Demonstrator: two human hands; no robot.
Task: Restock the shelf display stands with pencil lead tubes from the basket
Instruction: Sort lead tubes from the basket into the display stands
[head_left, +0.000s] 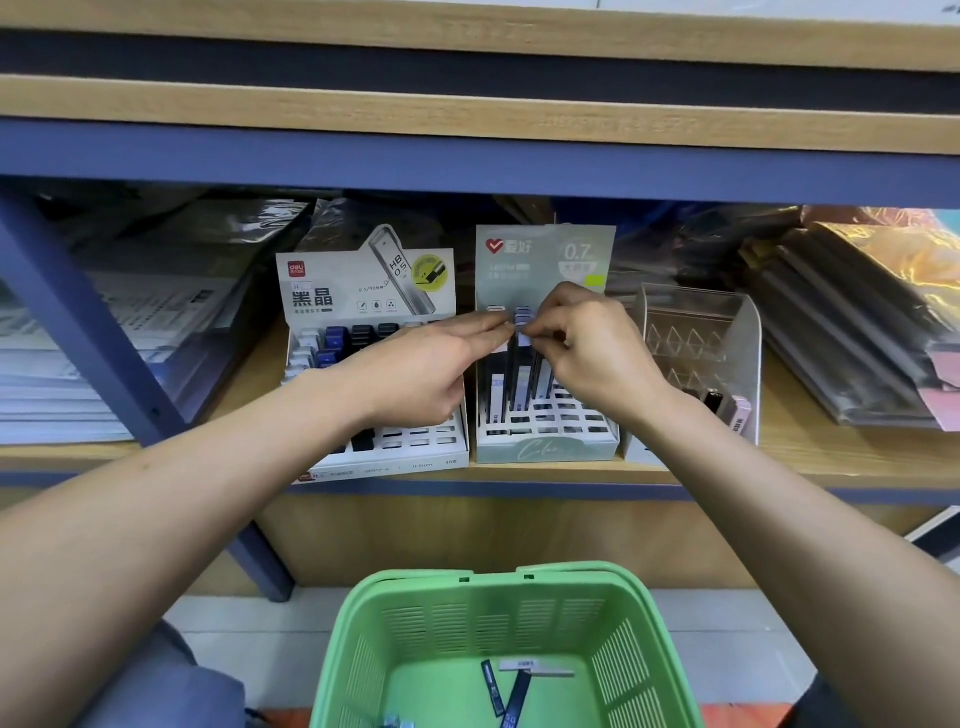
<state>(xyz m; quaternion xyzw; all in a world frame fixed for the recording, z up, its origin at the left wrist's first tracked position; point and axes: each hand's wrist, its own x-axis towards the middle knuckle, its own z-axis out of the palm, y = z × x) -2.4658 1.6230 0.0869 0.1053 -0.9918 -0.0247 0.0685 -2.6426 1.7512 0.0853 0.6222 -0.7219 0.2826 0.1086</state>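
Two cardboard display stands sit on the shelf: a white 0.5 stand on the left and a pale green 0.7 stand in the middle. Several dark lead tubes stand upright in the green stand. My left hand and my right hand meet over those tubes, and the fingertips of both pinch the lilac caps at their tops. Below, a green basket holds a few loose lead tubes on its floor.
A clear acrylic stand with a few tubes stands right of the green stand. Stacks of plastic-wrapped stationery fill the shelf at the left and right. A blue shelf rail runs overhead and a blue post slants at the left.
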